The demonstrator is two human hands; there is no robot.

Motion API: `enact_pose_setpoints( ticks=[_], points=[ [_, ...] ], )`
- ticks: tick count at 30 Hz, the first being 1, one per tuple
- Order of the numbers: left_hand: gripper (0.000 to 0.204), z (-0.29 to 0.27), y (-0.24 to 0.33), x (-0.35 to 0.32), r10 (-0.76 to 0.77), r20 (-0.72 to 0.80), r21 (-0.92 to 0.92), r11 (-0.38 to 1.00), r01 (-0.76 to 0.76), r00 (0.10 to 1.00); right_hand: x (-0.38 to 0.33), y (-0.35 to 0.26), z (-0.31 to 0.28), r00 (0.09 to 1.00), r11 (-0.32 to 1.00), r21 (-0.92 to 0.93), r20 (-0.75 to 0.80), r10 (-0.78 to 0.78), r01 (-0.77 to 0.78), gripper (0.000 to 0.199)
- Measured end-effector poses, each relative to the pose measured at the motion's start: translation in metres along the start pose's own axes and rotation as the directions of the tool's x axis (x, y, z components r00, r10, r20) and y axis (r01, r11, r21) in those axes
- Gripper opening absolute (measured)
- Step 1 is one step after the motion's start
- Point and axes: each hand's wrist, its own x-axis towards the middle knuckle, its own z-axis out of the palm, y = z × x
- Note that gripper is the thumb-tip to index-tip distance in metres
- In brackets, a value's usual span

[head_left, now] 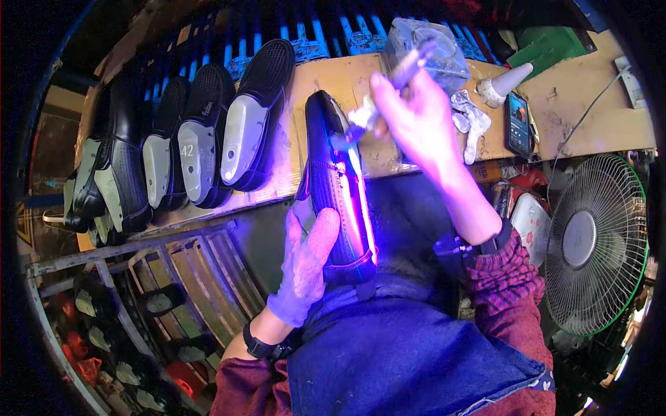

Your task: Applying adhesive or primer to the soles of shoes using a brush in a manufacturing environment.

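A black shoe [322, 184] stands tilted up in front of me, its sole side facing right under a purple glow. Wearing a light glove, my left hand [309, 267] is closed around the shoe near its lower end. My right hand [420, 118], ungloved, grips a brush [409, 67] with a pale, smeared handle. The dark brush tip is at the upper sole edge of the shoe; whether it touches cannot be made out. Behind the right hand is a cloudy plastic container [440, 59].
Several black shoes [258, 114] with grey inserts line the bench's left. A white cloth [472, 125], a phone [518, 125] and a white cone [510, 84] lie right. A fan [590, 243] stands lower right, a metal rack [114, 305] lower left.
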Motion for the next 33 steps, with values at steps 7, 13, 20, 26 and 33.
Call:
enact_pose_setpoints(
  ticks=[7, 13, 20, 26, 33],
  points=[
    [0.047, 0.002, 0.005, 0.003, 0.021, 0.295, 0.030, 0.999, -0.031, 0.955, -0.079, 0.002, -0.011, 0.991, 0.985, 0.122, 0.055, -0.126, 0.118, 0.009],
    [0.049, 0.008, -0.004, 0.006, -0.070, 0.196, -0.323, 0.937, 0.132, 0.978, -0.082, -0.027, -0.028, 0.928, 0.941, -0.022, 0.174, -0.329, 0.337, 0.018],
    [0.062, -0.028, -0.030, 0.054, 0.074, -0.063, -0.546, 0.833, -0.096, 0.995, -0.055, -0.086, -0.032, 0.543, 0.599, 0.062, 0.356, -0.761, 0.799, 0.024],
    [0.051, -0.041, 0.007, 0.004, 0.319, 0.148, 0.476, 0.807, -0.350, 0.936, -0.028, -0.081, -0.044, 0.316, 0.481, 0.340, 0.438, -0.842, 0.808, 0.020],
    [0.035, -0.005, 0.043, -0.002, 0.457, 0.600, 0.800, -0.315, -0.511, 0.657, -0.022, -0.073, -0.056, 0.309, 0.480, 0.566, 0.375, -0.874, 0.671, 0.018]
  ],
)
